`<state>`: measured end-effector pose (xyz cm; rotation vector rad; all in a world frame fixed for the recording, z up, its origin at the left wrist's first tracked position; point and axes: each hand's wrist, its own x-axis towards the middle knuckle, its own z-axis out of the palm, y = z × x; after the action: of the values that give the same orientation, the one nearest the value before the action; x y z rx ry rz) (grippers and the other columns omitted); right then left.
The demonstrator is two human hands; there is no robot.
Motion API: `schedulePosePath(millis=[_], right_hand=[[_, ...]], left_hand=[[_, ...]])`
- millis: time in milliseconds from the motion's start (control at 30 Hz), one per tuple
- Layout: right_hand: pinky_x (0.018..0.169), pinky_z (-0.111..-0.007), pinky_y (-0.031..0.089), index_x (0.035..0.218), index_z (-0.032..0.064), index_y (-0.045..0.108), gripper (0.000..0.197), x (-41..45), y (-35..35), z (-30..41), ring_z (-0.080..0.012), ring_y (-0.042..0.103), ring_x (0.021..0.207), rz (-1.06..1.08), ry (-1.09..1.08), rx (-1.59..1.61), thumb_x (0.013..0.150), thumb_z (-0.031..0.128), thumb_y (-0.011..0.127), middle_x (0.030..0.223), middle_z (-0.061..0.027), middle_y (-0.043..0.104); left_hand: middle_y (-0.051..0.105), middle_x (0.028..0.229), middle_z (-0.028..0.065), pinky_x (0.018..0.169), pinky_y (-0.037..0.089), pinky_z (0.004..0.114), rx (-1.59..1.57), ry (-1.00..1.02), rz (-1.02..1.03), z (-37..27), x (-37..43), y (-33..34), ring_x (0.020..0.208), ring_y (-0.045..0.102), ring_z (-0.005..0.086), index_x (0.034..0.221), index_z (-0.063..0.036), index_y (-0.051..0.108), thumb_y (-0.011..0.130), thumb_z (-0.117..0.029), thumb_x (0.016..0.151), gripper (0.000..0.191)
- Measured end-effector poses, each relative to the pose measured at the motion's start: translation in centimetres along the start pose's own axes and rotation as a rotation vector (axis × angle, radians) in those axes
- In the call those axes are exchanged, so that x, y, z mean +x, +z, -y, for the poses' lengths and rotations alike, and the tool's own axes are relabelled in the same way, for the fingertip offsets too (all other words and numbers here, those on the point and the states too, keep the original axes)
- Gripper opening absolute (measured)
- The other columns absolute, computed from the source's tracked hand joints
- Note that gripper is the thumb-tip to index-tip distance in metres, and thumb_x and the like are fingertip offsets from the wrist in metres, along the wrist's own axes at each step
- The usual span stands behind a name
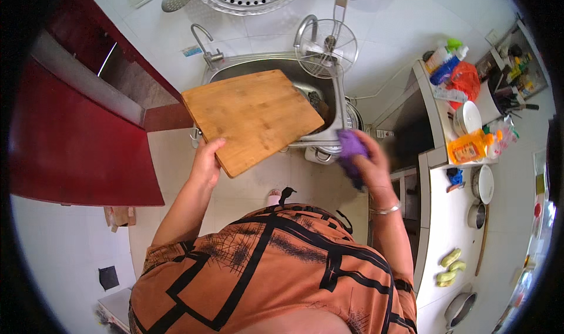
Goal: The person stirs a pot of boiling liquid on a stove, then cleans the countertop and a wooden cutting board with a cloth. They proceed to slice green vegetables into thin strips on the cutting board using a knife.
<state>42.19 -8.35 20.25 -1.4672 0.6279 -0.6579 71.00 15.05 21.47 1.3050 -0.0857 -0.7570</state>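
Note:
My left hand (208, 161) grips a wooden cutting board (253, 120) by its near left edge, thumb on the upper face. Tilted, the board is held over a stainless steel sink (340, 109) and hides much of the basin. Inside the part that shows lies something dark (316, 101), too unclear to name. To the right of the board, apart from it, my right hand (372, 162) clutches a purple cloth (352, 151); both are slightly blurred. A round wire strainer (326, 61) hangs over the back right corner of the sink, in front of a faucet (304, 32).
A thin second faucet (207, 47) rises at the back left. The tiled counter (434, 202) on the right bears an orange bottle (467, 150), a white bowl (468, 117), pots and several green vegetables (450, 263). At left stands a red door (83, 140).

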Motion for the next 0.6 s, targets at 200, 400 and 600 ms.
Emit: schedulePosePath(millis=[200,400,600], right_hand=[[0.092,-0.044,0.043,0.121,0.0148,0.061,0.043,6.0,21.1,1.9,-0.0362,0.052,0.109,0.314,-0.791,-0.617,0.078,0.016,0.067,0.122,-0.0183,0.052],[0.091,-0.045,0.043,0.113,0.0145,0.064,0.035,8.2,25.9,-3.5,-0.0363,0.05,0.106,0.393,-0.802,-0.684,0.077,0.016,0.065,0.122,-0.0192,0.051],[0.086,-0.045,0.046,0.111,0.0108,0.065,0.035,13.7,22.2,-9.6,-0.0384,0.054,0.099,0.216,-0.561,-0.896,0.076,0.009,0.064,0.113,-0.0212,0.055]], left_hand=[[0.055,0.123,0.0088,0.098,0.043,0.034,-0.035,0.078,0.207,1.4,0.6,-2.9,0.113,0.054,0.02,0.13,-0.0009,0.044,0.057,-0.001,0.077,0.055],[0.055,0.122,0.011,0.099,0.043,0.038,0.03,-0.062,0.229,1.7,1.6,-8.4,0.113,0.055,0.0236,0.132,-0.0002,0.041,0.059,-0.006,0.076,0.06],[0.057,0.12,0.0115,0.098,0.042,0.036,-0.108,-0.16,0.145,3.1,2.6,-12.4,0.111,0.056,0.0227,0.13,0.003,0.042,0.063,-0.007,0.075,0.06]])
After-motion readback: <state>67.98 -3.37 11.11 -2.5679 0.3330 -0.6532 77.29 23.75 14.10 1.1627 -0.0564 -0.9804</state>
